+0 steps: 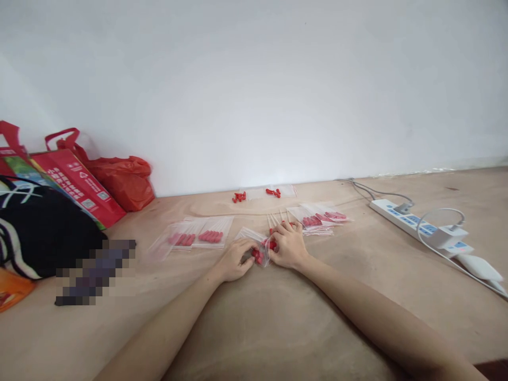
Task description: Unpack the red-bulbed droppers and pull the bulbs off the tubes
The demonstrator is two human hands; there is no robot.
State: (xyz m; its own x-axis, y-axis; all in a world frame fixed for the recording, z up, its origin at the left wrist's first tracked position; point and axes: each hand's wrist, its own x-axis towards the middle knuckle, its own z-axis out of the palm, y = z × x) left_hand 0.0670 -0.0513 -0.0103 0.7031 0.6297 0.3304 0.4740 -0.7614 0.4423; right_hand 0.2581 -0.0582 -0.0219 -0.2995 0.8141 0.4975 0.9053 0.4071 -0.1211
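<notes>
My left hand (238, 259) is closed on the edge of a small clear zip bag (248, 233) with red pieces (257, 256) at its near end. Close beside it, my right hand (290, 246) has its fingers curled around a small red piece (271, 245) at the bag's right edge. Its fingertips partly hide what they grip. Just beyond the right knuckles, thin pale sticks (283, 215) with red at their near ends show, partly covered by the hand.
Filled zip bags (211, 235) lie to the left, and a stack of filled bags (313, 218) to the right. Loose red pieces (239, 197) are near the wall. A power strip (408, 219) with cables is at right; shopping bags (79, 182) and a black bag (47, 227) stand left.
</notes>
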